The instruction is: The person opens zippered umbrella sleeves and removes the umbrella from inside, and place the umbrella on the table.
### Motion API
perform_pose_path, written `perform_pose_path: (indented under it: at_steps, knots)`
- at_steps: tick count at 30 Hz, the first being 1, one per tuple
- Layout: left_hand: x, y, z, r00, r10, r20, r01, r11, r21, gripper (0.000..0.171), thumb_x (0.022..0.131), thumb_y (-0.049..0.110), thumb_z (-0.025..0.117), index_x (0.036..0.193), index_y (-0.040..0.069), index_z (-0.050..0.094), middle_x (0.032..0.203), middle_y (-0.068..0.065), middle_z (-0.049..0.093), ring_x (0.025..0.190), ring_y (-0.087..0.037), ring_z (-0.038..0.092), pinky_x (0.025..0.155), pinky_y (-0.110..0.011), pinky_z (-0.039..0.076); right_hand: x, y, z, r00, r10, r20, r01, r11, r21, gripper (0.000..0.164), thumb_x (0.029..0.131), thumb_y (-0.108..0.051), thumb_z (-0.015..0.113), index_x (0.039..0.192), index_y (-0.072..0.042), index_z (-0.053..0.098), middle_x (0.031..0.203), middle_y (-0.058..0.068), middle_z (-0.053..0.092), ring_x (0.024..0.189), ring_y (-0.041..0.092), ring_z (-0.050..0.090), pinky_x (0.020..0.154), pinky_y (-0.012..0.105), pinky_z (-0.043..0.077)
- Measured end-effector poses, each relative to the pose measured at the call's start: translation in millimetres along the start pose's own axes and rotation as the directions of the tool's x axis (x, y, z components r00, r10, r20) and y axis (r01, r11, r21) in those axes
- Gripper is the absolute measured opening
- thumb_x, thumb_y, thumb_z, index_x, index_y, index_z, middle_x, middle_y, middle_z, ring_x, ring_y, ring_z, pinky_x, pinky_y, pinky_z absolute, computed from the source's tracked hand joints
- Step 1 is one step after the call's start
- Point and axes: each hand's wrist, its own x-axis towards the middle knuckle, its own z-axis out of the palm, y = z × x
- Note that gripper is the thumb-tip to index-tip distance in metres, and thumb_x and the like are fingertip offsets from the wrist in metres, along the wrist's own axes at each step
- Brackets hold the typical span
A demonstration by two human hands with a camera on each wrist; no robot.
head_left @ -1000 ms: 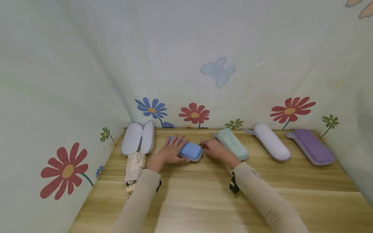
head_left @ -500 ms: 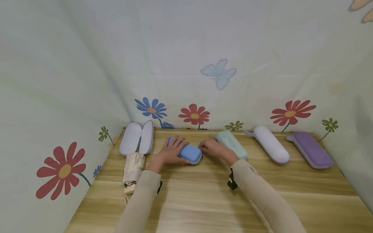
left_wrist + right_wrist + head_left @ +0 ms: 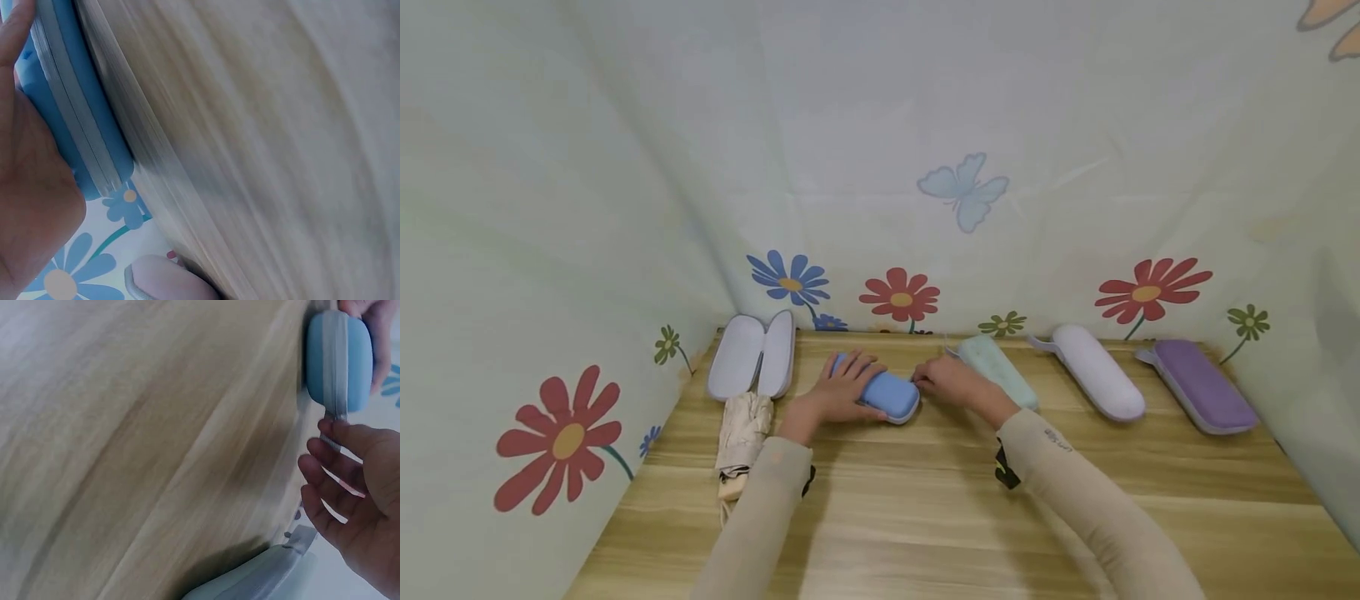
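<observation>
A blue zippered glasses case (image 3: pixel 892 395) lies on the wooden table, its lid closed down. My left hand (image 3: pixel 841 393) grips it from the left, fingers spread over the top and thumb along the near side. In the left wrist view, a grey zipper band (image 3: pixel 70 94) runs round the side of the case. My right hand (image 3: pixel 953 383) is at the case's right end. There, in the right wrist view, thumb and index finger pinch the zipper pull (image 3: pixel 331 441), while the other fingers are loosely bent. The pull is partly covered by these fingers.
An open pale lilac case (image 3: pixel 739 358) stands at the back left, with a folded beige umbrella (image 3: pixel 745 433) before it. Right of my hand lie mint green (image 3: pixel 1000 371), white (image 3: pixel 1099 372) and purple (image 3: pixel 1206 383) cases. A flowered curtain (image 3: pixel 850 208) borders the table's back edge.
My right hand has shifted slightly toward the blue case's right end, its fingertips now close against it. The left hand keeps its hold, and the head view has tilted a little.
</observation>
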Motion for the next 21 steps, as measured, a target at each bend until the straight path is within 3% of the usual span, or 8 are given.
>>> perform_pose_path:
  at_steps: [5, 10, 15, 21]
  knots:
    - [-5.0, 8.9, -10.4, 1.000, -0.015, 0.008, 0.015, 1.000, 0.026, 0.089, 0.087, 0.071, 0.064, 0.157, 0.024, 0.035, 0.163, -0.007, 0.030, 0.153, -0.040, 0.015, 0.118, -0.068, 0.007, 0.0, -5.7, 3.1, 0.998, -0.023, -0.058, 0.013, 0.986, -0.168, 0.018, 0.101, -0.016, 0.064, 0.111, -0.010, 0.077, 0.112, 0.010, 0.073, 0.103, 0.028, 0.069, 0.092, 0.044, 0.055]
    - [-6.4, 16.1, -15.2, 0.998, -0.049, 0.031, 0.048, 0.998, 0.048, 0.087, 0.088, 0.070, 0.063, 0.157, 0.026, 0.035, 0.163, -0.005, 0.030, 0.154, -0.039, 0.015, 0.119, -0.067, 0.008, -6.6, -7.3, 6.8, 0.993, -0.030, -0.112, -0.002, 0.962, -0.273, 0.018, 0.099, -0.021, 0.068, 0.112, -0.016, 0.079, 0.137, 0.017, 0.062, 0.130, 0.047, 0.051, 0.106, 0.063, 0.041]
    - [-5.4, 18.6, -17.9, 0.997, -0.061, 0.046, 0.059, 0.997, 0.040, 0.088, 0.087, 0.073, 0.061, 0.157, 0.025, 0.035, 0.164, -0.007, 0.029, 0.154, -0.039, 0.015, 0.119, -0.067, 0.009, -17.0, -9.7, 7.6, 0.988, 0.014, -0.155, -0.055, 0.962, -0.268, 0.017, 0.097, -0.024, 0.071, 0.111, -0.019, 0.080, 0.153, 0.024, 0.044, 0.144, 0.057, 0.026, 0.109, 0.073, 0.029]
    - [-2.9, 16.3, -17.1, 0.997, -0.066, 0.043, 0.065, 0.998, 0.023, 0.090, 0.088, 0.073, 0.061, 0.158, 0.025, 0.033, 0.164, -0.008, 0.027, 0.154, -0.039, 0.014, 0.119, -0.065, 0.007, -27.8, -11.5, 7.7, 0.973, -0.009, -0.230, -0.051, 0.967, -0.250, 0.015, 0.094, -0.020, 0.075, 0.107, -0.018, 0.081, 0.153, 0.028, 0.042, 0.142, 0.060, 0.026, 0.107, 0.077, 0.027]
